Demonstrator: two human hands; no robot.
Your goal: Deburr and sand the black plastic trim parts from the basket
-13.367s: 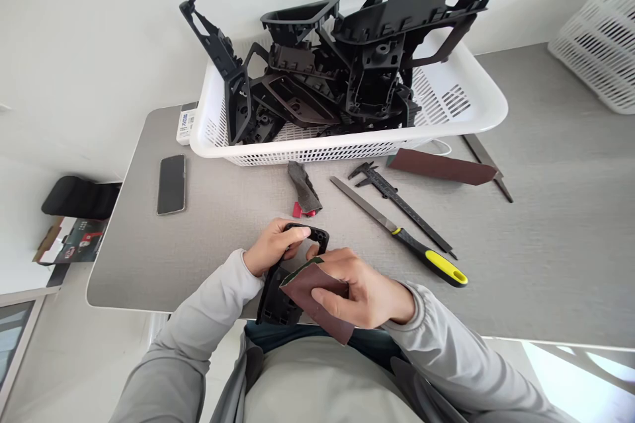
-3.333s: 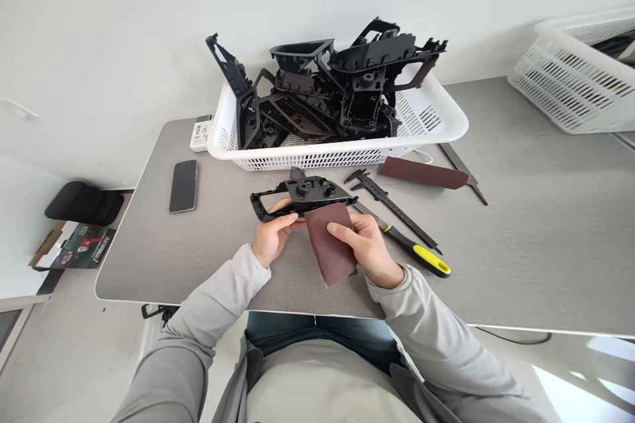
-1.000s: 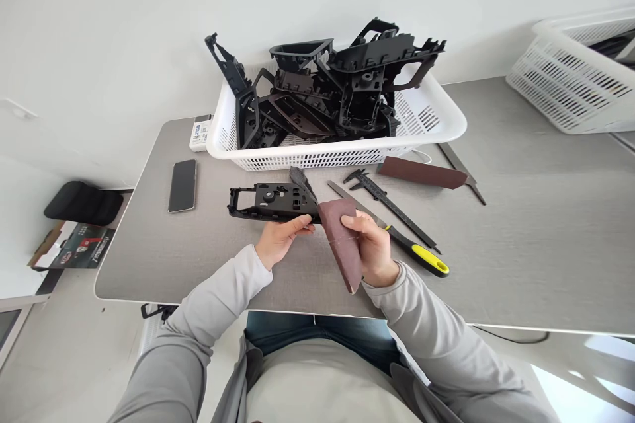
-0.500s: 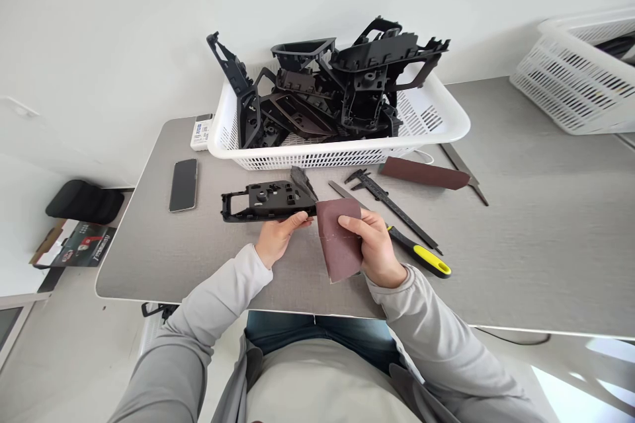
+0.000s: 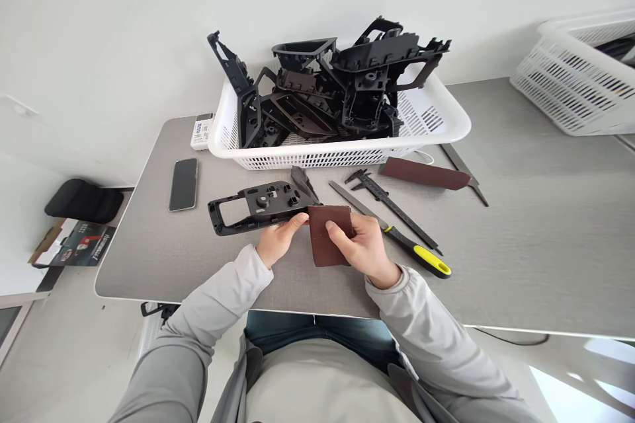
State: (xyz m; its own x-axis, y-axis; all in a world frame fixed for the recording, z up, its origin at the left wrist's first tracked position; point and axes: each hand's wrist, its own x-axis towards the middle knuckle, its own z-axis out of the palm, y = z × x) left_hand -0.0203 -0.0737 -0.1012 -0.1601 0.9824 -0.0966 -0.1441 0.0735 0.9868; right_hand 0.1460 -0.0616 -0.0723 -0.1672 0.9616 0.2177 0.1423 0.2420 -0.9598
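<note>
My left hand (image 5: 282, 238) is closed on the near edge of a black plastic trim panel (image 5: 270, 201), which has a rectangular opening at its left end. In my right hand (image 5: 367, 248) is a folded sheet of brown sandpaper (image 5: 327, 251), pinched with the thumb on top. The sandpaper overlaps the panel's right end, so that end is hidden; I cannot tell exactly where they touch. Just behind the panel lies a crumpled dark grey piece (image 5: 301, 182). To the right of my right hand rests a file with a yellow and black handle (image 5: 430, 259).
A white basket (image 5: 342, 155) heaped with black plastic parts stands behind. Black calipers (image 5: 397, 208), rolled sandpaper (image 5: 424, 174) and another file (image 5: 461, 165) lie right. A phone (image 5: 183, 185) and a small white box (image 5: 201, 133) are left. Another white basket (image 5: 570, 92) stands far right.
The sandpaper has moved left and turned to lie closer to the panel's right end. The panel has tilted, its left end coming left and nearer to me.
</note>
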